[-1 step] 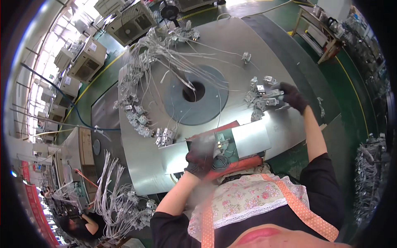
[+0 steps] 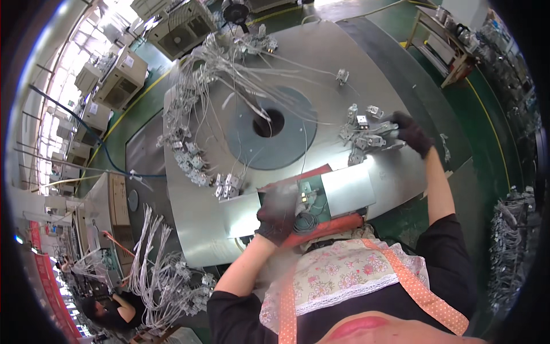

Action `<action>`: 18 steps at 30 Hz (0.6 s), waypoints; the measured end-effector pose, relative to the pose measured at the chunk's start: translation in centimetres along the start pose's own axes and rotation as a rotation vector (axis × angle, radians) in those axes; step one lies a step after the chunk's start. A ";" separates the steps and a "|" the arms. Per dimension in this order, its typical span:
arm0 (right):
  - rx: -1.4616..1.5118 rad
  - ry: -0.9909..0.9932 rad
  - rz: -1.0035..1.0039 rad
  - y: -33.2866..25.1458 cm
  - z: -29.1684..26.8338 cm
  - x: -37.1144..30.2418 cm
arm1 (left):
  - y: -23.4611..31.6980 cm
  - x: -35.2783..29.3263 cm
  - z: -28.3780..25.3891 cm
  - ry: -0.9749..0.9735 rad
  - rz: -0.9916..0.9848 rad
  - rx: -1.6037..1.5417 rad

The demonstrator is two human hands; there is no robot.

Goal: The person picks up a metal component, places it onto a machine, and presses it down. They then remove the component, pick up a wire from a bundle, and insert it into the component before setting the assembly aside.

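My left hand (image 2: pixel 278 215), in a dark glove, is over a recess in the metal work surface, beside a small light-coloured fitting (image 2: pixel 305 198) and a coil of thin grey wire (image 2: pixel 306 224). A hazy patch in the picture blurs its fingers, so whether it holds anything is hidden. My right hand (image 2: pixel 413 135), also gloved, reaches to the right end of a loose cluster of small metal wired parts (image 2: pixel 368 140). Its fingers curl in at the cluster's edge, closed around something small that I cannot make out.
A round grey plate (image 2: pixel 275 155) with a dark central hole lies mid-table. Wired metal parts (image 2: pixel 192 161) curve along the left, their pale wires crossing the plate. One part (image 2: pixel 342 76) lies alone farther back. Bundled wires (image 2: pixel 152 275) hang lower left, near another person (image 2: pixel 109 309).
My right hand has shifted slightly to the right and a little nearer. The left hand stays in nearly the same place.
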State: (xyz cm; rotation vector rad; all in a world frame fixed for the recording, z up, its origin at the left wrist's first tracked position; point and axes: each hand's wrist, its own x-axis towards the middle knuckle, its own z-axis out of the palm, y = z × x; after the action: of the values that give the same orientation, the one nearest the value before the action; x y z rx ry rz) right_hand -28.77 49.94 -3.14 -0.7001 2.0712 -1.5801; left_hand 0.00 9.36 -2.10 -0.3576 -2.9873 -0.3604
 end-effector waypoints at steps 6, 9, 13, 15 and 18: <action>0.793 0.153 -0.001 -9.1 1.1 -6.2 | 0.2 0.3 -1.6 0.192 0.103 0.045; 0.720 0.105 0.031 -10.7 4.4 -7.7 | -0.1 1.7 -1.6 -0.034 0.032 0.003; 0.225 0.167 -0.117 -13.4 11.1 -9.2 | -0.7 1.3 0.1 0.046 0.024 0.048; 0.507 0.113 -0.074 -14.0 11.5 -10.2 | -0.3 1.4 -0.3 0.042 0.025 0.012; 0.197 0.321 0.146 -14.9 12.4 -11.9 | -0.6 0.7 -0.1 0.076 0.028 0.005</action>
State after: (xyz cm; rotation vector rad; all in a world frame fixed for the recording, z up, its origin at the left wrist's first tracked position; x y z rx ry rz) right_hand -9.93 44.93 8.65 -0.2315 2.0859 -1.8756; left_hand -0.87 8.88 -2.01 -0.3762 -2.9055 -0.3556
